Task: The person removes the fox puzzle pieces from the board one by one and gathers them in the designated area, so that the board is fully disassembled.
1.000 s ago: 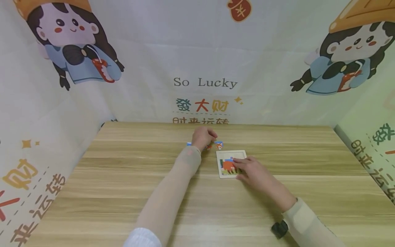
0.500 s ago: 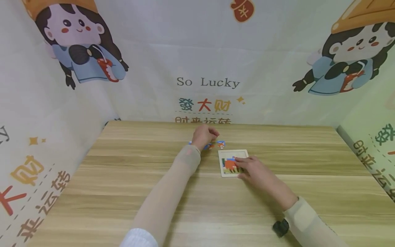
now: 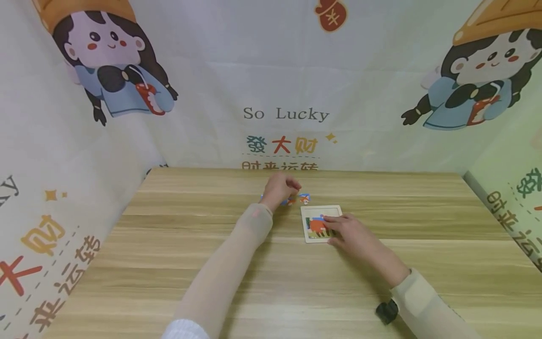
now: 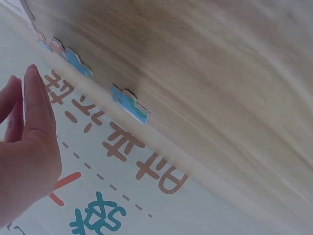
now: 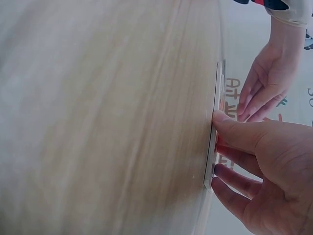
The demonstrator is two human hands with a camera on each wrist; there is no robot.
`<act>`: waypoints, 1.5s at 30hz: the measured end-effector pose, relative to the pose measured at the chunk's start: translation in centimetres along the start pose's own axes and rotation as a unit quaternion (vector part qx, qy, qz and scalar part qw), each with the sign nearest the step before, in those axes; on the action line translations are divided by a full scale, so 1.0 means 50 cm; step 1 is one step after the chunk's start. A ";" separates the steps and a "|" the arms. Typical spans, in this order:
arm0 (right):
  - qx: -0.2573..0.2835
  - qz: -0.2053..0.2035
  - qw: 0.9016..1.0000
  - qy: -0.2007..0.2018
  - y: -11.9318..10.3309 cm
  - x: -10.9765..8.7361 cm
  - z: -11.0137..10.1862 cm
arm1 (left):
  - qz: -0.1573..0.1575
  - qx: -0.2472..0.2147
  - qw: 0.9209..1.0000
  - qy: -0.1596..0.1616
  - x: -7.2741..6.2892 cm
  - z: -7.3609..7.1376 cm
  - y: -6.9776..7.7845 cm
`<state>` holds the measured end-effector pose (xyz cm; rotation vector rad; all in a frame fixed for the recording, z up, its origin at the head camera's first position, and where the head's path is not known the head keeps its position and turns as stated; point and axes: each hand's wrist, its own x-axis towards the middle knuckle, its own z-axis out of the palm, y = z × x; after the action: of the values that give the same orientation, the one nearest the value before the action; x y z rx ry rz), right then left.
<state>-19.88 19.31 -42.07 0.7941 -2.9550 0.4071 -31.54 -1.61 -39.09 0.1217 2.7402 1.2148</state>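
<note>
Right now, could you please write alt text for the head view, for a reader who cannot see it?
A person's right hand holds a partly filled puzzle tray on a wooden table, while the left hand hovers by loose pieces near the far edge. Behind the table is white cloth printed with cartoon figures.

The broad tabletop [image 3: 169, 226] has a pale wood-grain finish, its yellow-brown streaks running from side to side. A square, pale-rimmed puzzle tray [image 3: 315, 210] lies flat on it, right of the middle and toward the far edge. Beyond the tray, mostly to its left, loose jigsaw pieces [image 3: 304, 198] lie in a rough row, blue with patches of orange and white; a blue-and-green piece [image 4: 129, 104] lies apart from its neighbours.
</note>
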 end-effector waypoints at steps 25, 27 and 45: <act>-0.002 -0.004 1.000 -0.002 -0.001 0.004 -0.005 | 0.035 -0.009 0.997 -0.064 -0.047 0.004 -0.030; -0.002 -0.003 1.000 -0.003 -0.001 0.004 -0.004 | 0.039 -0.020 0.996 -0.074 -0.052 0.004 -0.032; 0.007 0.000 1.000 -0.003 0.001 0.002 0.000 | 0.077 -0.026 0.989 -0.127 -0.080 0.019 -0.037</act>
<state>-19.98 19.32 -42.07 0.7987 -2.9611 0.4256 -27.49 -2.68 -40.69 0.4579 2.5147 1.2124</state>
